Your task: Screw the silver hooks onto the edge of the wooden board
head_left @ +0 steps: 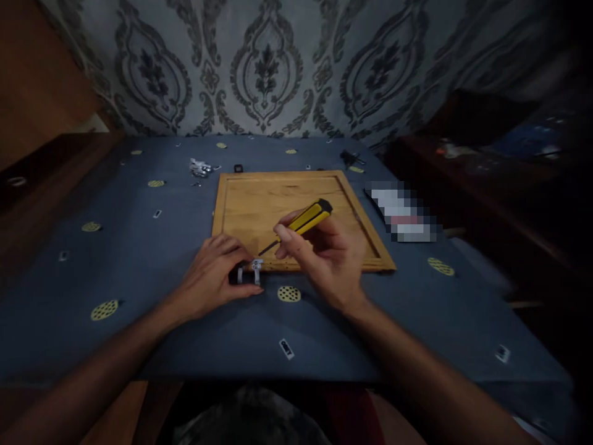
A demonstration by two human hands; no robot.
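Observation:
A wooden panel with a raised frame (278, 185) lies flat on the blue printed cloth (139, 259). My right hand (324, 253) grips a yellow and black screwdriver (308, 217), its dark tip pointing down-left at a small metal bracket (256, 268) on the panel's near edge. My left hand (215, 275) rests on the cloth beside that edge, fingers curled round the bracket and steadying it.
A small heap of metal fittings (200, 167) lies at the back left of the panel. A dark tool (349, 159) sits at the back right, beside a blurred-out flat item (403, 213). Dark wooden furniture (486, 179) stands on the right. Patterned wallpaper rises behind.

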